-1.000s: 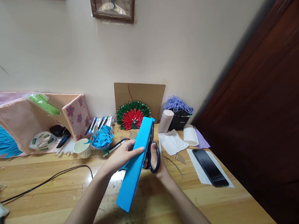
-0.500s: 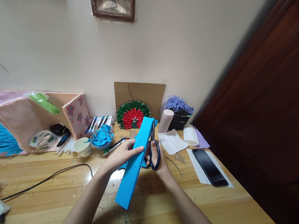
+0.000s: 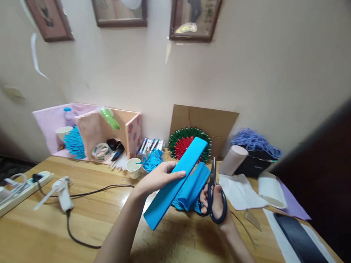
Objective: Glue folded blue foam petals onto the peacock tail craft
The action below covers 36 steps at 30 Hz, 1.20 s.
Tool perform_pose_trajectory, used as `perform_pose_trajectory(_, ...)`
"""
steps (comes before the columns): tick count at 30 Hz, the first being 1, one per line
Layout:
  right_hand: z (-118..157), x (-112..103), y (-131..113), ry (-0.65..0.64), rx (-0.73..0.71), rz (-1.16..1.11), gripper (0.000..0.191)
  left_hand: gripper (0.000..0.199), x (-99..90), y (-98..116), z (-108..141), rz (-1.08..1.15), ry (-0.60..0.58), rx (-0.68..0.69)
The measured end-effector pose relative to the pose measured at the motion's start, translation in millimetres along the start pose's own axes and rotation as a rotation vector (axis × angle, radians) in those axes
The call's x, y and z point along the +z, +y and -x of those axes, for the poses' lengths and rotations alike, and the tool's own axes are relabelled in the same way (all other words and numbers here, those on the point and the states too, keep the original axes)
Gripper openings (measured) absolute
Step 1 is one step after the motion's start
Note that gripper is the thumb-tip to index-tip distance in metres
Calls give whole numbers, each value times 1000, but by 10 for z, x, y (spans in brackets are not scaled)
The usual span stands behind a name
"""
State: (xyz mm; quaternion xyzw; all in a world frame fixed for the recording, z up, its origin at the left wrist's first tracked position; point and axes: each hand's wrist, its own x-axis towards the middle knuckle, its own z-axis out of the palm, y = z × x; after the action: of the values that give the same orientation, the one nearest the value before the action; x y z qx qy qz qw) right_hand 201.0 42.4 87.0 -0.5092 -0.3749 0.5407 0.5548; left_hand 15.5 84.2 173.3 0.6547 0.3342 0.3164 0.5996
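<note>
A long flat blue strip [image 3: 175, 183] is held slantwise above the table by my left hand [image 3: 160, 178], thumb on top and fingers beneath. My right hand [image 3: 215, 202] grips dark-handled scissors [image 3: 213, 174], whose blades point up and away, to the right of the strip and apart from it. More folded blue material [image 3: 193, 187] lies on the table between my hands. Behind the strip stands a round green and red decoration [image 3: 183, 145] against a cardboard sheet [image 3: 214, 123]. A bowl of blue cut pieces [image 3: 153, 160] sits left of it.
Left on the wooden table [image 3: 100, 210] are a glue gun [image 3: 64, 194] with its cord, a power strip [image 3: 40, 179] and a paper cup [image 3: 133, 168]. On the right are a pink roll [image 3: 233, 160], white cloth [image 3: 241, 192] and a phone [image 3: 302, 240]. Framed pictures hang behind.
The view has turned left, so things appear further right. The scissors have moved away from the strip's right edge, and the blue material beneath shows more. My left hand still holds the strip.
</note>
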Motion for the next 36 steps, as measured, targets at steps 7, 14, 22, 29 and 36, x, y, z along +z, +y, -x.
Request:
perform_pose_trajectory(7,46,138,104,-133,76,-81,66,34,-870,106,602,-130,708,178)
perform_pose_trajectory(14,-15,661,276,-421,204,-144,66,26,-1971,-411,580,-442,1687,102)
perform_pose_trajectory(22,-63,1126,623,-586,145,-60,69,25,-2538,-661,248,-513,1738,-39)
perform_pose_trajectory(29,-147,1331,703,-619,147,5,67,34,-2665,-870,173,-472,1737,-292)
perform_pose_trajectory(36,-101,1514,571,-636,196,6,66,31,-2593,-862,239,-529,1748,-323)
